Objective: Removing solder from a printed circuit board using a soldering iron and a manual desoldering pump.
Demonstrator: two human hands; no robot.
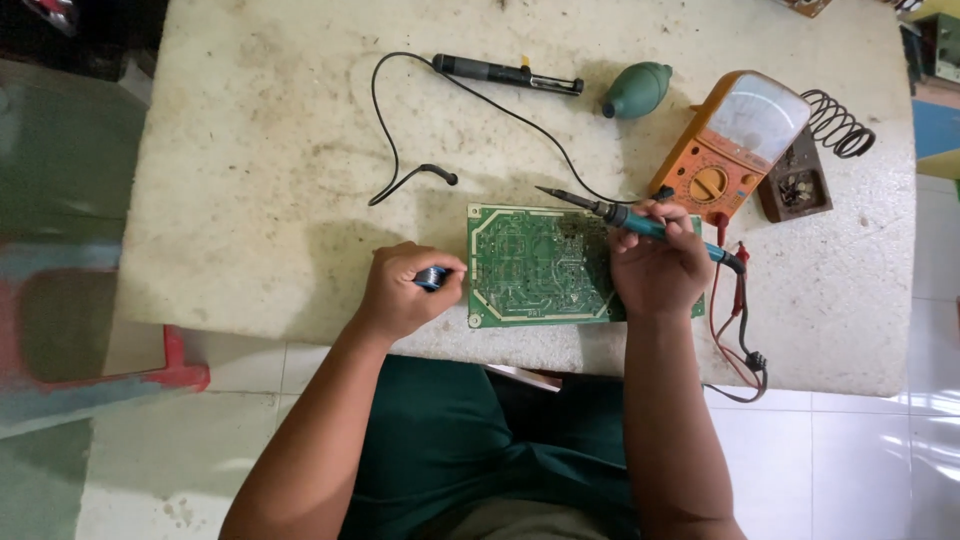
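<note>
1. Left hand (pixel 400 292): the fingers are curled closed around a small dark spool (pixel 432 277). The spool shows only at the fingertips, so what is wound on it cannot be told. The hand rests on the surface (pixel 250 150), just left of the board's left edge.

2. Black cable (pixel 385 130): lies on the surface well beyond the left fingers. It loops away from them and ends in a small bent plug above the left hand.

3. Green circuit board (pixel 530 265): lies flat on the surface between the two hands, trace side up. Its left edge is just beside the left fingertips. Its right part is covered by the right hand.

4. Black pen-shaped tool (pixel 505 73): lies far beyond the fingers, near the far edge of the surface, joined to the black cable.

5. Green rubber bulb (pixel 637 89): lies on its side just right of the pen-shaped tool, well apart from both hands.

6. Right hand (pixel 655 265): the fingers are closed on the blue handle of a soldering iron (pixel 625 217), held like a pen. The tip points left, past the fingertips, at the board's far edge; contact cannot be told.

7. Orange multimeter (pixel 735 140): stands just beyond the right fingers. Its red and black leads (pixel 740 320) trail to the right of the right wrist.

8. Coiled wire stand (pixel 815 150): sits right of the multimeter, farthest from the fingers.
</note>
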